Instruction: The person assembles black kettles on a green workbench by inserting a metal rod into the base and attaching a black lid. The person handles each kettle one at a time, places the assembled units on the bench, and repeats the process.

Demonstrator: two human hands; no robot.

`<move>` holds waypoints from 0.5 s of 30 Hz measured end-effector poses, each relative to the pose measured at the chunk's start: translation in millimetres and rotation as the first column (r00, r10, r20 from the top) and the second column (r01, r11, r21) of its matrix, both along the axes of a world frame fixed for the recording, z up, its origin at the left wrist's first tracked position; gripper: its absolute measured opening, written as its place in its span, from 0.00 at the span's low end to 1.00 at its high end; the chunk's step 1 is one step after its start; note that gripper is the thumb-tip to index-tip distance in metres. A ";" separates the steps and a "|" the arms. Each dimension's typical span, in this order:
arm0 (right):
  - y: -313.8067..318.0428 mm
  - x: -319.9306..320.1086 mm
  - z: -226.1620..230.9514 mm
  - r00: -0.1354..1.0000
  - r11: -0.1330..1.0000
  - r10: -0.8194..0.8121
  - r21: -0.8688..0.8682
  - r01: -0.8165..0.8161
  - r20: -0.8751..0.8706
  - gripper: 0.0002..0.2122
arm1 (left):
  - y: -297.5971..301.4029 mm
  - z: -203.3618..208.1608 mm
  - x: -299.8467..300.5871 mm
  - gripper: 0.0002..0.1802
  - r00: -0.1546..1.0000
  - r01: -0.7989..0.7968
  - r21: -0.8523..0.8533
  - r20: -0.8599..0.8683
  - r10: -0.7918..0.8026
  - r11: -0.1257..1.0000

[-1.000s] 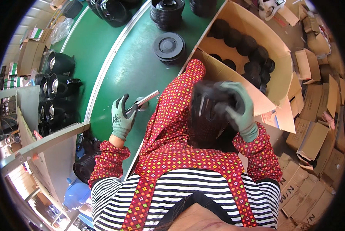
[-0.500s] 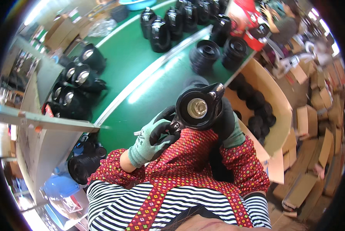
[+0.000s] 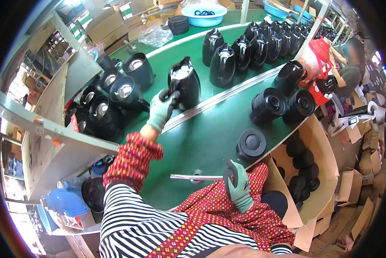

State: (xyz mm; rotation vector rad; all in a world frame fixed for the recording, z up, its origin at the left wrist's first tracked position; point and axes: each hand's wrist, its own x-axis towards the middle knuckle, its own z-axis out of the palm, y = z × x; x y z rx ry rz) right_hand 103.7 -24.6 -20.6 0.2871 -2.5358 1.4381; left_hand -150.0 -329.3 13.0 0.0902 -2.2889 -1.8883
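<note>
My left hand (image 3: 163, 111), in a green glove with dark fingers, reaches forward and is closed on the handle side of a black vacuum jug (image 3: 184, 86). The jug stands upright on the green work surface (image 3: 193, 150), its shiny inside showing at the top. Close to my body, my gloved right hand (image 3: 239, 187) has curled fingers round the end of a thin metal rod (image 3: 193, 176) that points left. Just beyond that hand sits a round black lid-like part (image 3: 251, 144).
Several black jugs (image 3: 223, 64) line the far side. More open-topped jugs (image 3: 126, 90) crowd the left. Stacked black discs (image 3: 268, 105) stand at right, above a cardboard box (image 3: 320, 202) of round black parts. A person (image 3: 352, 64) works beside a red container (image 3: 315, 60).
The jug has gone from in front of my chest, between both hands, to the surface ahead on the left. My right hand has let go of it and now grips the rod.
</note>
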 end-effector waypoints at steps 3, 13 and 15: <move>-0.9 -2.9 7.6 1.000 0.999 -0.001 0.053 0.000 0.010 0.22 | 5.9 -18.6 -106.2 0.18 0.991 -0.089 -0.286 -0.125 0.055 0.954; 4.0 -11.4 3.6 0.997 1.000 0.013 0.015 -0.015 0.077 0.21 | 47.8 -19.0 -213.6 0.32 0.967 -0.225 -0.543 -0.025 0.252 0.809; 4.0 -11.8 6.0 0.997 1.000 0.007 0.012 -0.008 0.078 0.21 | 38.4 -4.3 -193.3 0.53 0.926 -0.358 -0.580 -0.121 0.357 0.731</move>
